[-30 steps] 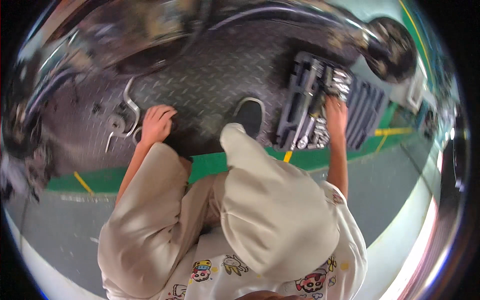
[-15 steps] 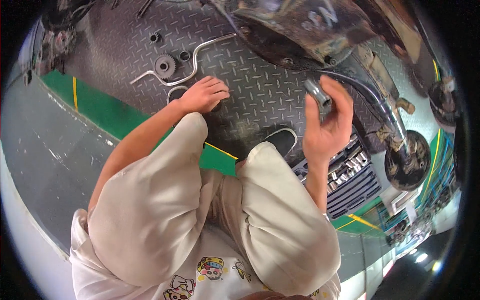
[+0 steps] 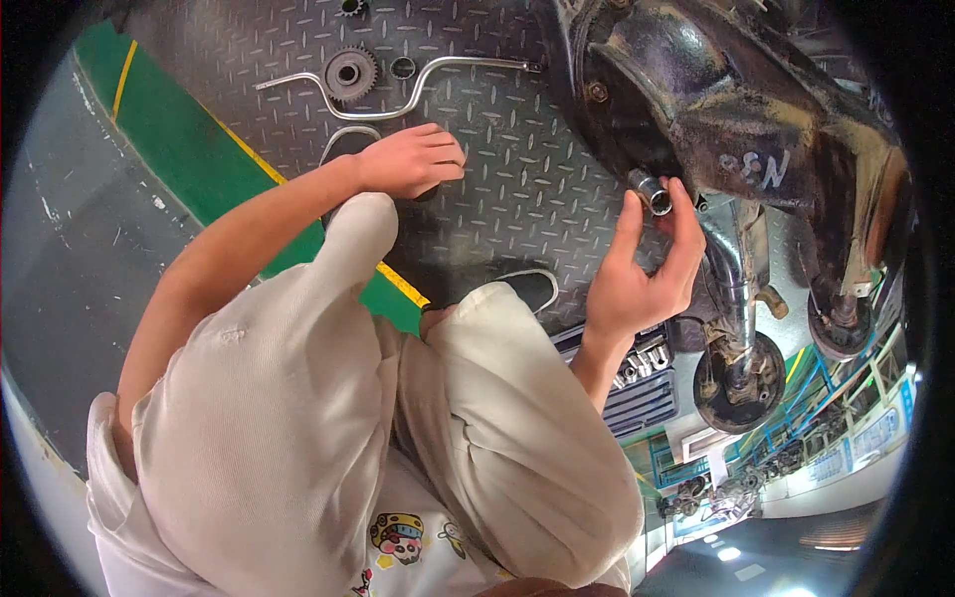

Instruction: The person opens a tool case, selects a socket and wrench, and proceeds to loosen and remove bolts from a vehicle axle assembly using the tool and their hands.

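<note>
Between the thumb and fingers of my right hand (image 3: 637,284) is a steel socket (image 3: 652,195), its open end tilted toward me. The socket is up close to the underside of a dirty black axle housing (image 3: 736,109); whether they touch I cannot tell. My left hand (image 3: 413,162) hangs past my left knee with its fingers curled together and nothing visible in them. Beyond it, on the floor plate, lies a crank-shaped speed brace (image 3: 453,62). A toothed gear (image 3: 364,88) and a small metal ring (image 3: 402,68) lie beside the brace.
To the right of my right knee is an open socket case (image 3: 642,406) with several sockets. A rusty round hub flange (image 3: 738,393) stands past it. A smaller gear (image 3: 350,8) is at the far edge. My shoe (image 3: 532,289) rests on the patterned metal floor (image 3: 517,199).
My view has shifted toward the right, bringing more of the axle housing in. My right hand has brought the socket up to the housing and turned its open end toward me. The left hand stays by the knee.
</note>
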The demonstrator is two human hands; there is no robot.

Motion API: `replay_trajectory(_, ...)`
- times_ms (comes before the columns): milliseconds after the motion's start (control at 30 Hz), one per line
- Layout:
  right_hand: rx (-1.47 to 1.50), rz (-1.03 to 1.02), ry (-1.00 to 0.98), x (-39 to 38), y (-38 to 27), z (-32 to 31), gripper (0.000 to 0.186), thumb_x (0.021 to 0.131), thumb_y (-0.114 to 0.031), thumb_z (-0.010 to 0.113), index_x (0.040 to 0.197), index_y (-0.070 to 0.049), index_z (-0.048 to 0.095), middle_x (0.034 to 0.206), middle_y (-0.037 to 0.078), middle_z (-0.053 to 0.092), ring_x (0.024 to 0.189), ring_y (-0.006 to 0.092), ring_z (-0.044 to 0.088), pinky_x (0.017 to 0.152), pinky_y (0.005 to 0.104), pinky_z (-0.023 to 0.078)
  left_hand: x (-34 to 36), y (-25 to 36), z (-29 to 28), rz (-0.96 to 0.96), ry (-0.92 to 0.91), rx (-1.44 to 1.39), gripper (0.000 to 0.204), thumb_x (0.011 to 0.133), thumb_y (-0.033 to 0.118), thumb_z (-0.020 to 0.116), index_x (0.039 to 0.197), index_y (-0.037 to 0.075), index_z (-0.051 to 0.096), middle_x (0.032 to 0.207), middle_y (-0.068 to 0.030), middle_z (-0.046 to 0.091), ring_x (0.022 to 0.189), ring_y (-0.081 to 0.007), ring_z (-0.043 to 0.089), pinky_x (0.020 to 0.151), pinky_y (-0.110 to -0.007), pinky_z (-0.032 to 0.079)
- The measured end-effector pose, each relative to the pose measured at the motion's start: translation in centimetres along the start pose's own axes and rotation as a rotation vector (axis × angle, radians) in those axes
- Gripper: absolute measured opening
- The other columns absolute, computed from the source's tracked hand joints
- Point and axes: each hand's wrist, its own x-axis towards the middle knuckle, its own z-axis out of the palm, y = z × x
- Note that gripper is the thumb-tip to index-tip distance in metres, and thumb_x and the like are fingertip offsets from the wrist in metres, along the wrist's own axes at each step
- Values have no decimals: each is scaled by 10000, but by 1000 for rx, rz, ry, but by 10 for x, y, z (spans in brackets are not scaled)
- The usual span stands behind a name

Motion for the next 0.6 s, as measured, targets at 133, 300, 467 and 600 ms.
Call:
replay_trajectory(133, -72, -59, -2, 0, 2, 2, 373, 823, -26, 794, 1182, -33, 694, 1020, 79, 715, 767, 186, 610, 729, 314, 504, -2, 0, 1, -9, -1, 9, 265, 741, 57, 660, 1004, 93, 648, 1078, -48, 626, 1048, -240, 594, 911, -370, 452)
replay_trajectory(300, -115, -75, -48, 3, 0, -2, 381, 797, -16, 809, 1160, -9, 692, 1055, 99, 721, 816, 268, 650, 728, 361, 516, -2, -1, 2, 1, -13, 5, 265, 739, 59, 664, 1001, 93, 645, 1075, -48, 625, 1048, -243, 594, 914, -370, 452)
replay_trajectory(467, -123, -62, -37, 1, -3, 1, 378, 800, -18, 803, 1163, -14, 700, 1042, 105, 721, 829, 282, 658, 743, 367, 515, 0, 0, 0, -4, -10, -18, 213, 783, 73, 637, 995, 97, 637, 1076, -44, 612, 1055, -224, 576, 910, -362, 439)
replay_trajectory(600, -98, -22, -32, -5, -4, 2, 364, 802, -15, 801, 1152, -14, 704, 1034, 107, 724, 831, 282, 661, 737, 365, 519, 0, -2, -1, -2, -12, -33, 278, 730, 49, 674, 1003, 87, 643, 1085, -47, 623, 1056, -245, 588, 912, -374, 451)
